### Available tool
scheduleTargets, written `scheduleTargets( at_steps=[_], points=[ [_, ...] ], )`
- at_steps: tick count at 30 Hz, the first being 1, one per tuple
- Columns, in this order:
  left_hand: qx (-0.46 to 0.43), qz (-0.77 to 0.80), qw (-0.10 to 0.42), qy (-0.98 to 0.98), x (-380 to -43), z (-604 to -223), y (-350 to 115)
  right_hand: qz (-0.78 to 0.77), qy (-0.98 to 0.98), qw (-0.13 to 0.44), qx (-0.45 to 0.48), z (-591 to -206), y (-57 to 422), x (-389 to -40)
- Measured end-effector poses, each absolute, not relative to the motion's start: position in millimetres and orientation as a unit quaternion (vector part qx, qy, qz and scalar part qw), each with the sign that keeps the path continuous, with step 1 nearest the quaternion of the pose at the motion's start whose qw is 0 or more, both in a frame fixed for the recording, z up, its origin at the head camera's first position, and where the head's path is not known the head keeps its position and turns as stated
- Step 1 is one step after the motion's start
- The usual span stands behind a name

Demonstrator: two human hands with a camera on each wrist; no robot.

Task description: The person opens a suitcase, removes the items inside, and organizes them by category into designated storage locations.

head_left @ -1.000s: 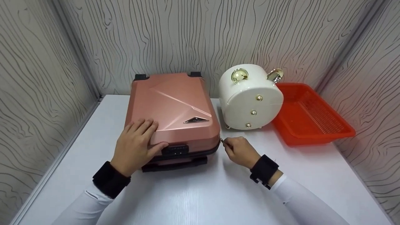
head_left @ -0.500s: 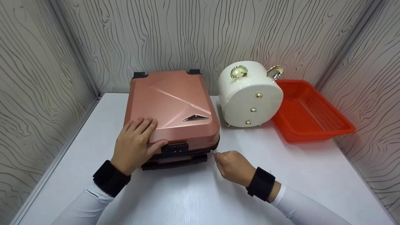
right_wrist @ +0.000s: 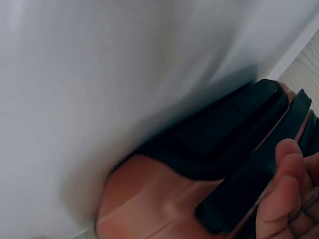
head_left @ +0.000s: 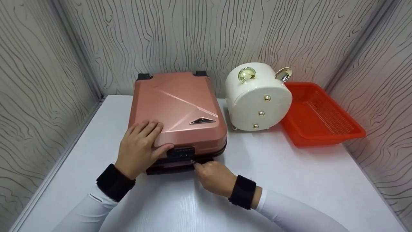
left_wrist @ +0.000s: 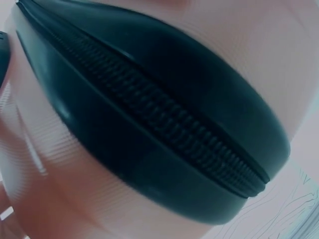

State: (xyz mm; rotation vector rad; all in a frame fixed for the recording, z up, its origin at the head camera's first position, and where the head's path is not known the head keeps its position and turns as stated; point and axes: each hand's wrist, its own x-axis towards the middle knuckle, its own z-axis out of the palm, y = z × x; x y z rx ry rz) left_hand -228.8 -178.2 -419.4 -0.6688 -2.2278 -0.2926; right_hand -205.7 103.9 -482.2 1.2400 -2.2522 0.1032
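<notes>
A rose-pink hard-shell suitcase [head_left: 180,100] lies flat on the table, its black carry handle [head_left: 170,169] towards me. My left hand [head_left: 138,148] rests on the front left corner of its lid, fingers spread and thumb beside the black combination lock [head_left: 181,152]. At the front side, just right of and below the lock, my right hand [head_left: 216,178] pinches a small metal zipper pull [head_left: 192,162]. The left wrist view shows the black zipper [left_wrist: 164,114] with its teeth meshed along a corner. Curled fingers [right_wrist: 286,194] sit beside the handle in the right wrist view.
Right of the suitcase stands a round white case [head_left: 262,100] with gold knobs and ear-like gold parts. Behind it on the right is a red plastic basket [head_left: 325,140]. Patterned walls [head_left: 199,35] enclose the white table [head_left: 173,209] at the back and sides.
My right hand has drawn the zipper pull from the suitcase's right side round the front corner and leftward along the front to near the lock. My left hand has stayed on the lid.
</notes>
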Motion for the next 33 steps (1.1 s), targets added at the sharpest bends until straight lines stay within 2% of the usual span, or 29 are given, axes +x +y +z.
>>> scheduleTargets(
  at_steps=[11,18,21,25,28,30,33],
  points=[
    [-0.263,-0.124,0.39,-0.873,-228,-422,-179,0.003,-0.83,0.296,0.473,-485,66,-208],
    [-0.246,-0.132,0.361,-0.89,-225,-423,-175,0.073,-0.841,0.254,0.472,-470,74,-206],
    [-0.234,-0.132,0.367,-0.891,-219,-427,-169,0.112,-0.821,0.295,0.475,-453,83,-205],
    [-0.249,-0.147,0.434,-0.853,-205,-436,-160,0.154,-0.793,0.374,0.456,-431,93,-212],
    [-0.275,-0.159,0.462,-0.828,-192,-445,-153,0.147,-0.806,0.381,0.429,-416,100,-223],
    [-0.282,-0.161,0.444,-0.835,-184,-453,-148,0.125,-0.824,0.367,0.413,-409,105,-232],
    [-0.267,-0.152,0.375,-0.875,-176,-468,-140,0.089,-0.854,0.331,0.392,-402,111,-245]
  ],
)
